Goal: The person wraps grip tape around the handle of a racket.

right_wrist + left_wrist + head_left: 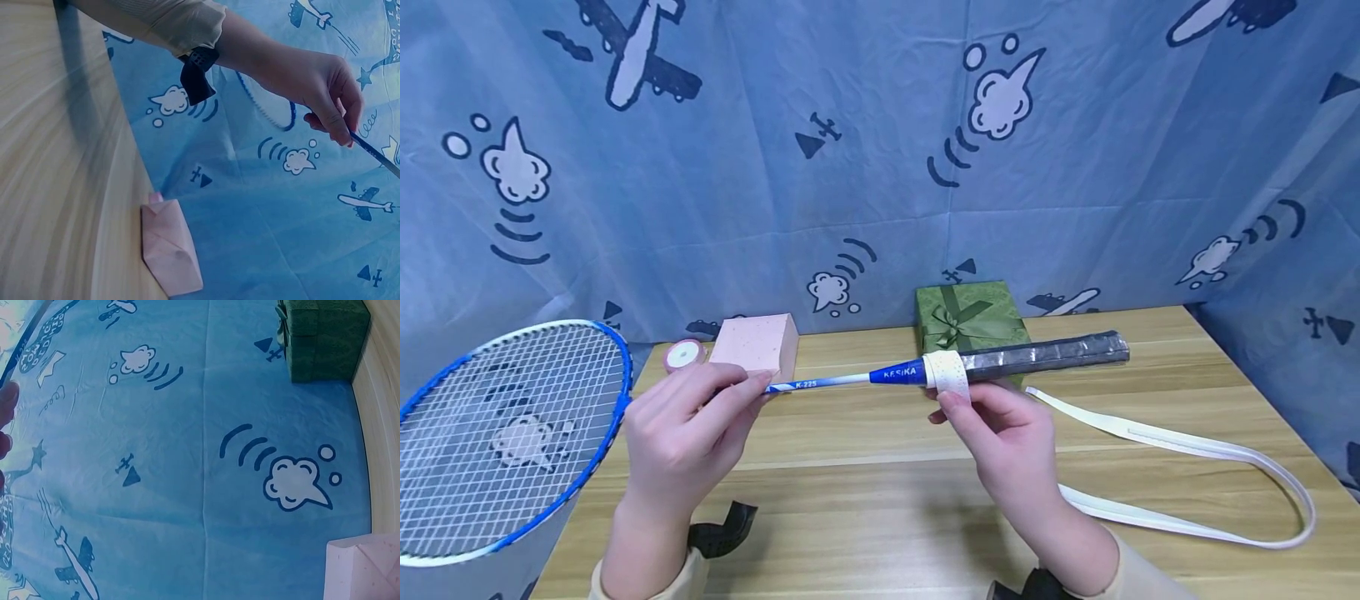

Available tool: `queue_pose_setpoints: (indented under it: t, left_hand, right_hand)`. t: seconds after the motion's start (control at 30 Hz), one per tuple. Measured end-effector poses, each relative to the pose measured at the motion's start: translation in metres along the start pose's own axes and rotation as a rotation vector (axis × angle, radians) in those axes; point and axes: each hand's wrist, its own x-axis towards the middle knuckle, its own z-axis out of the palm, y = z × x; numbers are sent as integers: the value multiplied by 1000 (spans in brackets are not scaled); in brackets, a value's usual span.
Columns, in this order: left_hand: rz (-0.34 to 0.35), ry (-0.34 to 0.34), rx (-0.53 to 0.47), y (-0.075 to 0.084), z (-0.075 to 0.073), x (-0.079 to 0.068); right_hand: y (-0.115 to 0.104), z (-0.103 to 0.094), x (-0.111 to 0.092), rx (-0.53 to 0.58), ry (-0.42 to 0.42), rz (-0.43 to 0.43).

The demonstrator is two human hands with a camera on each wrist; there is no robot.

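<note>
A blue and white badminton racket (898, 373) is held level above the table, its strung head at the left. My left hand (688, 425) pinches the shaft between thumb and fingers, and the right wrist view also catches this left hand (312, 87). White perforated grip tape (946, 372) wraps round the top of the dark handle (1045, 354), just past the blue cone. My right hand (1011, 442) pinches that tape from below with thumb and fingers. The tape's long loose length loops out to the right. In the left wrist view only some fingertips (7, 403) show.
A green gift box (973, 312) with a ribbon bow stands at the table's back, behind the handle. Further left are a pink box (756, 342) and a small pink-edged roll (683, 355). A blue patterned curtain (865, 167) hangs behind the wooden table (850, 517).
</note>
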Motion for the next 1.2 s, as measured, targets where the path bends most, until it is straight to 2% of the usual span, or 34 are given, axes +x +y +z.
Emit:
queue_pose_setpoints:
  t: [0.3,0.67,0.9,1.2]
  left_hand:
    - [13,1,-1,2,1,2]
    - [25,-56,-33,2,0,0]
    - [16,-85,-27,0,-3,-4]
    - [38,-11,-31,0,-1,-2]
  right_hand:
    - [0,0,1,44,-23,4]
    - [2,1,0,28,-26,-12]
    - [1,2,-1,33,-34,22]
    - [3,1,-1,36,-29,-10]
